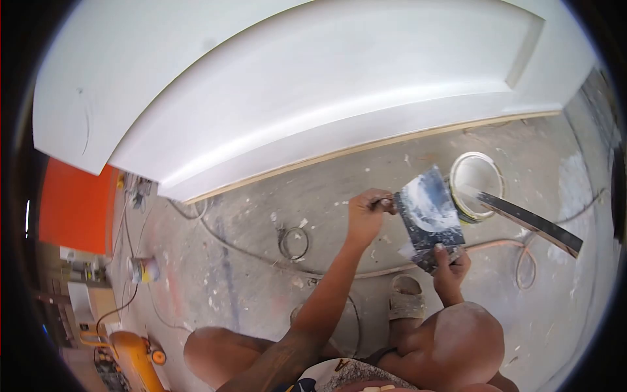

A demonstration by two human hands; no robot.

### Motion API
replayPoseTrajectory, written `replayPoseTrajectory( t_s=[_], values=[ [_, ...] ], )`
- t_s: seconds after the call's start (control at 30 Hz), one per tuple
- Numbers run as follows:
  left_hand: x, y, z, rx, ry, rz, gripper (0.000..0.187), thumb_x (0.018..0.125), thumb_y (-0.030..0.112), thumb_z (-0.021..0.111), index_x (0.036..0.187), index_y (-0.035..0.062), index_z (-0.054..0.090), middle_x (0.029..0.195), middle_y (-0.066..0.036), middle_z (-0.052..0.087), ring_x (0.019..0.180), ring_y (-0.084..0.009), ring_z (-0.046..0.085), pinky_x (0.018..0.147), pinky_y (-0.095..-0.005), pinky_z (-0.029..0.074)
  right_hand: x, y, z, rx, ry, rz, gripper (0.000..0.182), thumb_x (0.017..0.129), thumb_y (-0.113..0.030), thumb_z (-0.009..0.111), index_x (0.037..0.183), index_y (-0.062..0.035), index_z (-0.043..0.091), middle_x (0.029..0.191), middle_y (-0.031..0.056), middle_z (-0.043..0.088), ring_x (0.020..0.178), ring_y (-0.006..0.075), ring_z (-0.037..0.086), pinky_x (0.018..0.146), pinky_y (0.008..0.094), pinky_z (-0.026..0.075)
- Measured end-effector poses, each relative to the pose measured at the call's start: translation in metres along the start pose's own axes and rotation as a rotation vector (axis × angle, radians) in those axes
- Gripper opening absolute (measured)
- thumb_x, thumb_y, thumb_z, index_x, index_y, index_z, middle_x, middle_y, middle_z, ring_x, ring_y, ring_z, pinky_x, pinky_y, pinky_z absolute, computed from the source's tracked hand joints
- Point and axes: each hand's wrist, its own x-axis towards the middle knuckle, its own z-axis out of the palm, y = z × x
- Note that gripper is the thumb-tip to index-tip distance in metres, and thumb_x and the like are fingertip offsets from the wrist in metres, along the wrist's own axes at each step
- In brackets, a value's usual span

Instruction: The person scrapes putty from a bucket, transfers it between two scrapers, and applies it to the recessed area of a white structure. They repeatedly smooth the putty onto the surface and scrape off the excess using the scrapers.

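Note:
My right hand (pixel 450 269) grips the lower end of a dark flat board (pixel 449 234), its thumb on top. White and bluish-white paste (pixel 428 201) is smeared over the board's upper face. At the board's left edge, my left hand (pixel 372 212) is closed in a pinch on a small dark tool (pixel 377 204); its working end cannot be made out against the board. Just right of the board stands an open can (pixel 480 171) with a pale inside and white smears on its rim. A long dark strip (pixel 535 225) leans out of the can toward the lower right.
A large white panelled piece (pixel 339 85) with a wooden bottom edge (pixel 366 147) spans the far side. Hoses (pixel 255 256) snake over the spotted concrete floor (pixel 261 294). To the left are an orange panel (pixel 75 206), another can (pixel 145 269) and an orange-yellow compressor (pixel 134 356).

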Motion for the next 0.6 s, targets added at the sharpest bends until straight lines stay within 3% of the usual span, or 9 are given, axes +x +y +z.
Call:
replayPoseTrajectory(
  t_s=[0.1,0.3,0.37,0.5,0.6],
  values=[
    [0.0,0.002,0.0,0.001,0.025,-0.003,0.016,0.086,-0.015,0.058,0.095,-0.0061,0.068,0.089,-0.013,0.07,0.072,-0.0181,0.068,0.07,-0.0306,0.059,0.003,-0.005,0.0,0.001,0.021,0.016,0.015,0.092,-0.01,0.066,0.078,-0.0049,0.062,0.075,-0.0036,0.061,0.068,0.0043,0.05,0.061,0.0238,0.04],
    [-0.004,0.019,0.013,0.085,0.102,-0.085,0.01,0.083,-0.01,0.069,0.092,-0.0073,0.067,0.086,-0.011,0.071,0.073,-0.017,0.068,0.073,-0.0279,0.058,0.01,-0.011,-0.006,0.078,0.029,-0.025,0.01,0.094,-0.01,0.064,0.089,-0.0016,0.065,0.081,-0.0021,0.064,0.073,0.0044,0.052,0.065,0.0232,0.043],
    [-0.005,0.017,0.012,0.204,0.11,-0.08,0.013,0.082,-0.004,0.074,0.093,-0.0066,0.068,0.083,-0.01,0.071,0.071,-0.0157,0.067,0.069,-0.0262,0.057,0.01,-0.01,-0.005,0.104,0.033,-0.004,0.01,0.093,-0.01,0.065,0.088,-0.0018,0.065,0.081,-0.0019,0.064,0.073,0.0044,0.052,0.065,0.0235,0.043],
    [-0.007,0.01,0.018,0.068,0.093,-0.198,0.01,0.086,0.002,0.073,0.092,-0.0044,0.069,0.082,-0.01,0.07,0.068,-0.0144,0.065,0.063,-0.0257,0.054,0.008,0.001,-0.007,0.108,0.06,0.045,0.011,0.093,-0.011,0.066,0.087,-0.0024,0.065,0.079,-0.003,0.063,0.072,0.0033,0.052,0.063,0.022,0.043],
    [-0.006,0.001,0.014,0.007,0.143,-0.245,0.013,0.094,0.008,0.065,0.094,-0.005,0.065,0.072,-0.004,0.063,0.056,-0.0095,0.055,0.052,-0.0233,0.045,0.009,-0.005,-0.003,0.16,0.039,0.047,0.009,0.094,-0.009,0.065,0.09,-0.0009,0.066,0.08,-0.003,0.064,0.073,0.0034,0.052,0.064,0.0223,0.044]
  ],
)
